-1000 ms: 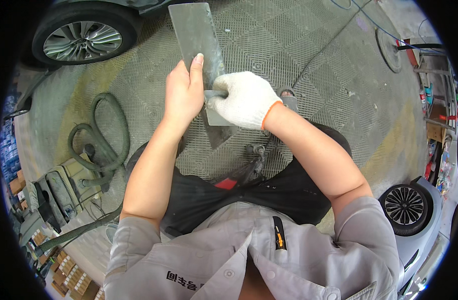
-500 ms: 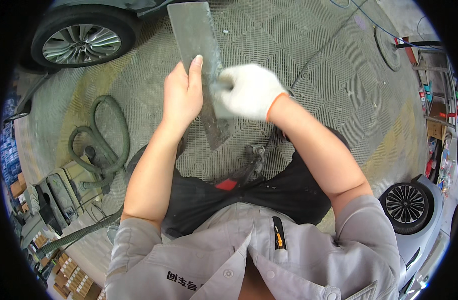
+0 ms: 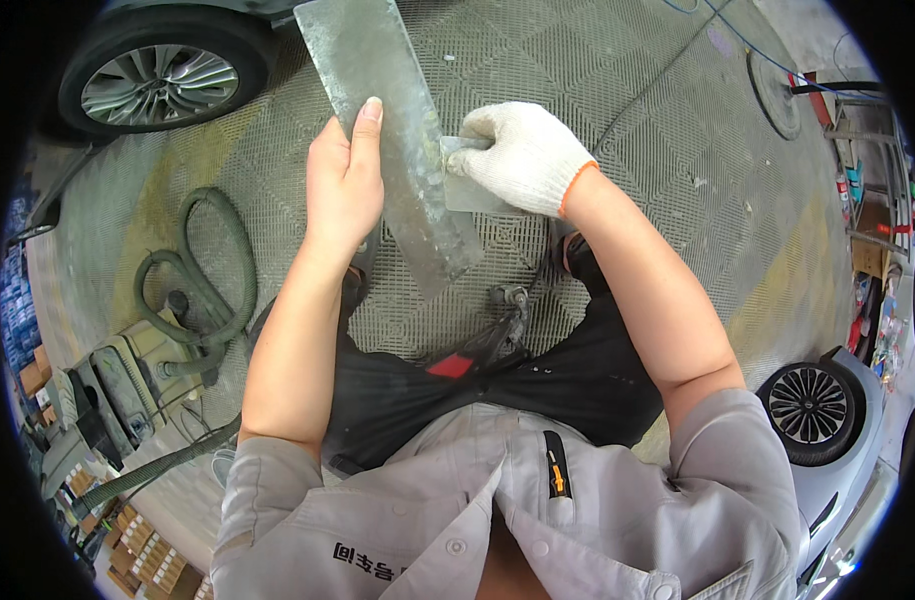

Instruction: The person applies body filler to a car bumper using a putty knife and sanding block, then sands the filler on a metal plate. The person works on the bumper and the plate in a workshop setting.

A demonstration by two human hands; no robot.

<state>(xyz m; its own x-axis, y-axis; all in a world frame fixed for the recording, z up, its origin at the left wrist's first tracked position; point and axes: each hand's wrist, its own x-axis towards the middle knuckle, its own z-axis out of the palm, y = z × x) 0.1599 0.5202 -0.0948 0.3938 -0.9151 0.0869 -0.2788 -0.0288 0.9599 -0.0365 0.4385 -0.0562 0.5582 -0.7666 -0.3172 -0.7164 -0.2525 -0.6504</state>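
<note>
My bare left hand (image 3: 345, 185) grips a long, flat grey metal plate (image 3: 372, 55), thumb lying on its face. Smears and patchy residue mark the plate, mostly along its right edge. On my right hand (image 3: 529, 160) is a white knit glove with an orange cuff. Its fingers close round a small, pale flat scraper (image 3: 467, 197), held just at the plate's right edge; whether the two touch I cannot tell. The fingers of my left hand behind the plate are hidden.
A car wheel (image 3: 162, 90) stands at the upper left, another (image 3: 809, 404) at the lower right. A coiled green hose (image 3: 249, 270) lies beside a boxy machine (image 3: 127, 385) on the left. A dark hand tool with a red patch (image 3: 449, 366) rests between my legs on ribbed flooring (image 3: 537, 70).
The plate and my left hand have shifted slightly left. My right hand has moved right and up with the scraper, away from the plate's middle to its edge.
</note>
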